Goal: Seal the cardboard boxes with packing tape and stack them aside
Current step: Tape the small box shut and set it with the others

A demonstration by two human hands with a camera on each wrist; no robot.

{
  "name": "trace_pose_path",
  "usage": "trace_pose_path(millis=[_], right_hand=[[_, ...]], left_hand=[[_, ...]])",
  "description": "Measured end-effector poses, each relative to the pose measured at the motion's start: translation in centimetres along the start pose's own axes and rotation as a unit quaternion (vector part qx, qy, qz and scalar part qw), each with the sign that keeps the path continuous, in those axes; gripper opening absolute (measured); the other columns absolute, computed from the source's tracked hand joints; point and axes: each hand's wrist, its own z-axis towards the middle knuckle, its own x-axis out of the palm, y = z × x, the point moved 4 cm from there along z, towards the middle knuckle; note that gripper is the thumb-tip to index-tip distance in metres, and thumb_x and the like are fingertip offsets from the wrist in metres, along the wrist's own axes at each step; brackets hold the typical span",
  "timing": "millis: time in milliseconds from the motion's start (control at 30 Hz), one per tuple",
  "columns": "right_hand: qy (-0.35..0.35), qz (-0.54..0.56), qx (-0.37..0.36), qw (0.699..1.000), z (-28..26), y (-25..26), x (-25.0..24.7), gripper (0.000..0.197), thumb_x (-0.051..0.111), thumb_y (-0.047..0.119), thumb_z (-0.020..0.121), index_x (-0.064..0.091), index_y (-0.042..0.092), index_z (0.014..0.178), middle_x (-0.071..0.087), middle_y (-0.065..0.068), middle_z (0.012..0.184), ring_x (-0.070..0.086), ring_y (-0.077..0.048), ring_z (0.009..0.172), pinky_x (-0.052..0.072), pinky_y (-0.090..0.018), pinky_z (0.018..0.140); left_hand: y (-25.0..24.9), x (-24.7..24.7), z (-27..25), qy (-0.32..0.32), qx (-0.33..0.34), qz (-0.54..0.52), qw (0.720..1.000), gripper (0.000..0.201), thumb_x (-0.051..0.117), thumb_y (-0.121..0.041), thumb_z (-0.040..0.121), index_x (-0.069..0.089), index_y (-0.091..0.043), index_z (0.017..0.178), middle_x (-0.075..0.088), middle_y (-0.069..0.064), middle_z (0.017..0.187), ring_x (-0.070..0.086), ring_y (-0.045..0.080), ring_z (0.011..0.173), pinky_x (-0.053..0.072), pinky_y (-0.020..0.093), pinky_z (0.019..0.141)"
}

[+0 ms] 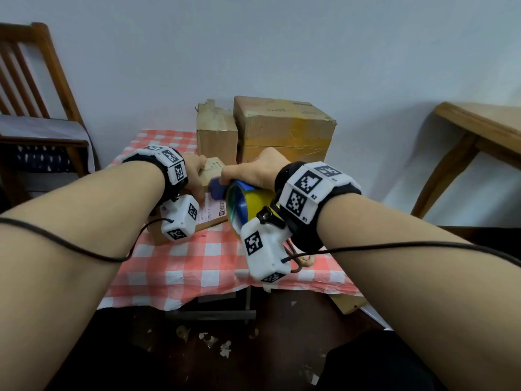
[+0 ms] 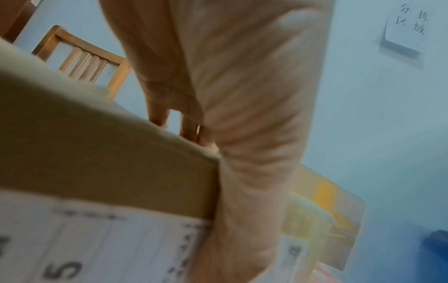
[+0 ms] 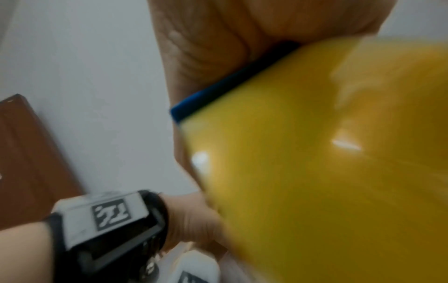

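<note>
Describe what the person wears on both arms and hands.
Both forearms are bare, with no sleeves. Each wrist carries a black band faced with white blocks printed with black square markers, plus a white camera housing below it. A thin black cable trails from each. Hands are ungloved.

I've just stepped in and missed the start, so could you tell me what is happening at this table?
A person is taping a small cardboard box on the checked tablecloth. Their left hand grips the box's top, while the right hand holds a blue tape dispenser with a yellow roll against it. Two more boxes, a narrow box and a larger box, stand behind against the wall.
</note>
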Motion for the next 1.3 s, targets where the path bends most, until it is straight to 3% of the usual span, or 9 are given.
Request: trace_pose_path(millis=[100,333,433,567,667,800,900,1133,1300], right_hand=[[0.077,-0.044,0.047,0.995,-1.5,-3.6,2.8,0.043,0.079,0.045,0.066,0.056,0.012,0.08,0.06,-0.003,0.079,0.056,-0.015,0.065,0.046,-0.023,0.054],[-0.004,0.056,0.047,0.997,-0.1,-4.7,-4.5,0.065,0.082,0.054,0.049,0.069,0.009,0.094,0.07,-0.006,0.083,0.062,-0.02,0.06,0.05,-0.027,0.054],[-0.065,0.08,0.049,0.993,1.2,-5.8,-6.2,0.072,0.084,0.058,0.05,0.062,0.005,0.094,0.063,-0.006,0.08,0.058,-0.02,0.061,0.043,-0.026,0.05],[-0.127,0.045,0.025,0.991,3.9,-7.9,-5.4,0.045,0.072,0.038,0.08,0.038,0.011,0.067,0.034,-0.005,0.065,0.034,-0.018,0.054,0.024,-0.028,0.047],[-0.116,-0.003,0.026,0.993,6.8,-9.5,-3.4,0.024,0.055,0.016,0.085,0.039,0.008,0.07,0.036,-0.009,0.068,0.037,-0.022,0.059,0.023,-0.028,0.048],[-0.074,-0.058,0.026,0.995,10.7,-11.7,-0.8,0.036,0.053,0.018,0.082,0.05,0.008,0.117,0.06,-0.015,0.11,0.06,-0.032,0.096,0.053,-0.042,0.081],[-0.076,-0.106,0.026,0.991,11.1,-11.8,-0.2,0.044,0.049,0.023,0.095,0.037,0.014,0.136,0.051,-0.014,0.129,0.049,-0.036,0.119,0.04,-0.046,0.101],[-0.094,-0.274,-0.023,0.957,10.9,-9.9,0.1,0.06,0.058,0.03,0.088,0.033,0.022,0.142,0.038,-0.011,0.144,0.033,-0.034,0.133,0.029,-0.044,0.109],[0.026,-0.028,-0.211,0.977,8.2,-2.1,2.2,0.075,0.058,0.006,0.082,0.025,0.014,0.149,0.025,-0.006,0.155,0.023,-0.02,0.142,0.022,-0.032,0.116]], left_hand=[[0.1,0.0,0.0,-0.006,0.003,0.006,1.0,0.085,0.087,-0.034,0.035,0.049,-0.011,0.108,0.061,0.008,0.102,0.061,0.027,0.094,0.054,0.046,0.084],[0.1,0.0,-0.1,-0.005,-0.041,-0.011,0.999,0.075,0.086,-0.029,0.053,0.044,-0.011,0.112,0.059,0.011,0.105,0.058,0.027,0.094,0.054,0.041,0.083],[-0.5,0.1,0.1,0.027,-0.047,-0.105,0.993,0.037,0.074,-0.027,0.075,0.051,-0.012,0.1,0.06,0.011,0.097,0.058,0.02,0.08,0.053,0.027,0.065],[-0.6,0.1,1.2,-0.001,-0.052,-0.084,0.995,0.099,0.073,-0.075,0.03,0.058,-0.014,0.108,0.068,0.007,0.099,0.066,0.025,0.089,0.054,0.038,0.087],[-1.3,0.1,1.3,0.0,-0.05,-0.02,0.999,0.089,0.07,-0.076,0.039,0.062,-0.018,0.106,0.069,0.006,0.099,0.066,0.025,0.089,0.054,0.039,0.088],[-1.7,0.1,1.5,-0.048,-0.069,0.042,0.996,0.08,0.072,-0.068,0.045,0.06,-0.015,0.103,0.066,0.006,0.091,0.064,0.024,0.083,0.055,0.036,0.08],[-1.4,0.1,1.5,-0.057,-0.081,0.031,0.995,0.086,0.076,-0.066,0.042,0.058,-0.012,0.106,0.064,0.006,0.092,0.062,0.024,0.083,0.055,0.035,0.078],[-1.6,0.2,1.3,-0.032,-0.044,0.035,0.998,0.116,0.081,-0.063,0.038,0.035,-0.01,0.13,0.048,0.007,0.117,0.051,0.027,0.106,0.047,0.044,0.093],[-1.3,0.3,1.1,-0.025,-0.009,0.047,0.999,0.131,0.085,-0.059,0.045,0.018,-0.007,0.145,0.043,0.011,0.136,0.046,0.025,0.117,0.041,0.037,0.102]])
